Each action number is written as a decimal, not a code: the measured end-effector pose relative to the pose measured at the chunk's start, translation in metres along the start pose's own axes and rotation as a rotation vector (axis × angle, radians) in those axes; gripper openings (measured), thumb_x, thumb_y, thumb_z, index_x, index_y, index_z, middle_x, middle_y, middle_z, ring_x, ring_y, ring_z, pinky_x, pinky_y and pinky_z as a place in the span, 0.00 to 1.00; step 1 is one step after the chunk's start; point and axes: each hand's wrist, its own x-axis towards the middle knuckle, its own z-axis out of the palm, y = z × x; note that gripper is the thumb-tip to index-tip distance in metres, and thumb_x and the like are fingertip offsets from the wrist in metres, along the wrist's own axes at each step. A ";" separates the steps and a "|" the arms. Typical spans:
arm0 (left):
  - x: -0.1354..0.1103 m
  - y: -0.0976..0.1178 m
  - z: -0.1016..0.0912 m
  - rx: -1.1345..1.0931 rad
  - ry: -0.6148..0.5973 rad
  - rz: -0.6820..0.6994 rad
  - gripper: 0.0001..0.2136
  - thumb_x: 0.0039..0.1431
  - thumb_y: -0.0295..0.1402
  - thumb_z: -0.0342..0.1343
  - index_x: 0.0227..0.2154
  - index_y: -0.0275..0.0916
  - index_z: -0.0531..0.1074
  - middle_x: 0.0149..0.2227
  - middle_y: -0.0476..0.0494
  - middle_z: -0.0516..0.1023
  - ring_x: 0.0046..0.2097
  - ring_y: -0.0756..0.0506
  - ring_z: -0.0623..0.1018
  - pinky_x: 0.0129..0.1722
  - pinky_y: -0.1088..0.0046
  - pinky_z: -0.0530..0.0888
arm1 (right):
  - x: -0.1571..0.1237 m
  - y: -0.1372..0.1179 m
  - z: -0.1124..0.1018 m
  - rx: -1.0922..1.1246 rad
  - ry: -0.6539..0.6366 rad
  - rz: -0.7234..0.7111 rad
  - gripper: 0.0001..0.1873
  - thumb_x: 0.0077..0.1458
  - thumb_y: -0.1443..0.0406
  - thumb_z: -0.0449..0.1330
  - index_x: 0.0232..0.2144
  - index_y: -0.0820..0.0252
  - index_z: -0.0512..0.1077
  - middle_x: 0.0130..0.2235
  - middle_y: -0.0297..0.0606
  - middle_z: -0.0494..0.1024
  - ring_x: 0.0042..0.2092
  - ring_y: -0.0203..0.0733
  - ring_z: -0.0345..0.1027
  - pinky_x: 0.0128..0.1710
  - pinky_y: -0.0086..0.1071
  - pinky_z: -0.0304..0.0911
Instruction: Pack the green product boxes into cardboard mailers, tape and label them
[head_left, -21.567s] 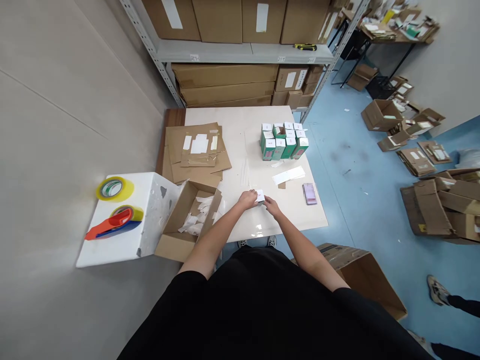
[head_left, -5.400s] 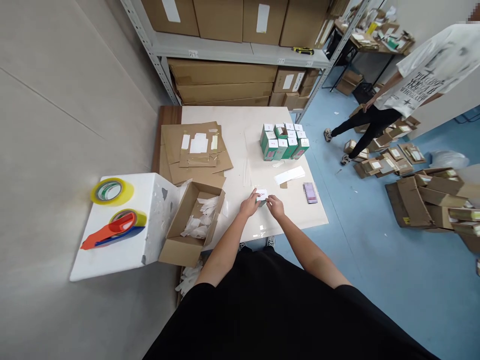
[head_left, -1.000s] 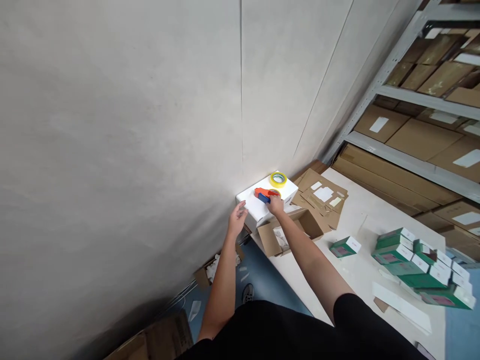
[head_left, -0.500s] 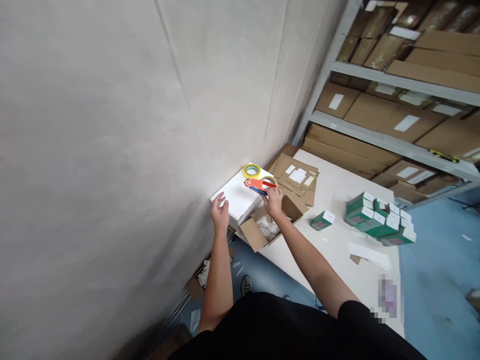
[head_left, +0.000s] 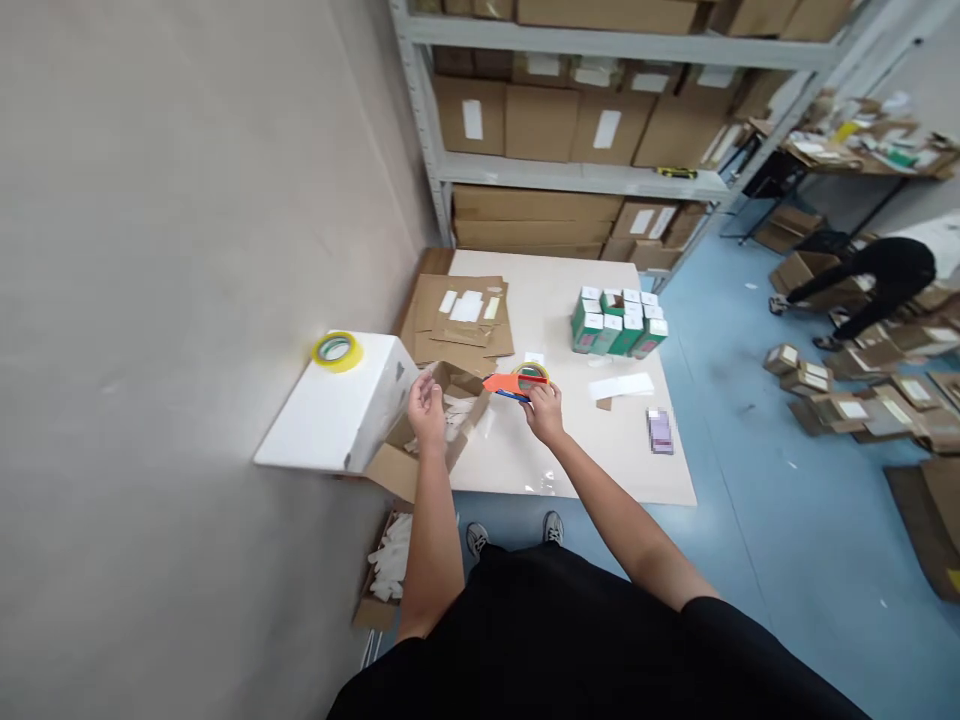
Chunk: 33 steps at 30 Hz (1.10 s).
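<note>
An orange tape dispenser with a roll of yellow-edged tape is gripped in my right hand, held above the table. My left hand is raised in front of the open cardboard box, its fingers loosely bent and nothing visible in them. White packing material lies inside that box. To its left, a spare roll of yellow tape rests on a white block-like box. A green carton with a white top stands behind the dispenser, mostly hidden.
Flattened cardboard lies at the back of the white table. Several green-and-white cartons stand at the right, near a purple packet. Loaded shelving rises behind. Another person bends among boxes at far right.
The view has swung right, bringing the other person and floor boxes into sight. My right hand keeps the dispenser, now over the table right of the open box. My left hand's fingers have curled a little.
</note>
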 end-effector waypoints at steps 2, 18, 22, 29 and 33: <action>-0.016 -0.006 0.034 0.012 -0.064 -0.017 0.20 0.64 0.44 0.63 0.54 0.39 0.76 0.58 0.33 0.78 0.60 0.39 0.79 0.65 0.59 0.72 | -0.030 0.038 -0.012 -0.033 -0.002 0.070 0.08 0.68 0.66 0.57 0.45 0.56 0.76 0.45 0.44 0.81 0.54 0.51 0.69 0.66 0.50 0.50; -0.128 -0.045 0.156 0.200 -0.368 -0.116 0.19 0.66 0.41 0.61 0.57 0.42 0.76 0.60 0.34 0.78 0.60 0.38 0.79 0.61 0.59 0.76 | -0.240 0.235 -0.065 -0.217 -0.411 0.994 0.18 0.57 0.71 0.56 0.48 0.58 0.79 0.53 0.49 0.80 0.64 0.58 0.65 0.66 0.55 0.52; -0.137 -0.040 0.173 0.229 -0.395 -0.129 0.19 0.65 0.39 0.62 0.57 0.42 0.76 0.60 0.34 0.78 0.59 0.38 0.80 0.60 0.58 0.76 | -0.242 0.240 -0.080 -0.200 -0.450 1.135 0.23 0.56 0.72 0.57 0.54 0.58 0.77 0.57 0.51 0.78 0.65 0.57 0.65 0.67 0.56 0.50; -0.145 -0.017 0.203 0.186 -0.448 -0.085 0.19 0.64 0.37 0.62 0.56 0.42 0.77 0.59 0.34 0.79 0.58 0.38 0.80 0.57 0.59 0.79 | -0.197 0.228 -0.108 0.038 -0.226 0.963 0.21 0.60 0.63 0.59 0.54 0.60 0.76 0.55 0.52 0.80 0.60 0.56 0.70 0.61 0.46 0.63; -0.140 0.001 0.208 0.166 -0.464 -0.051 0.19 0.63 0.35 0.62 0.56 0.41 0.77 0.60 0.35 0.79 0.59 0.38 0.79 0.56 0.60 0.79 | -0.146 0.210 -0.120 0.371 -0.067 0.686 0.25 0.59 0.59 0.59 0.58 0.56 0.74 0.54 0.46 0.81 0.56 0.52 0.74 0.58 0.46 0.68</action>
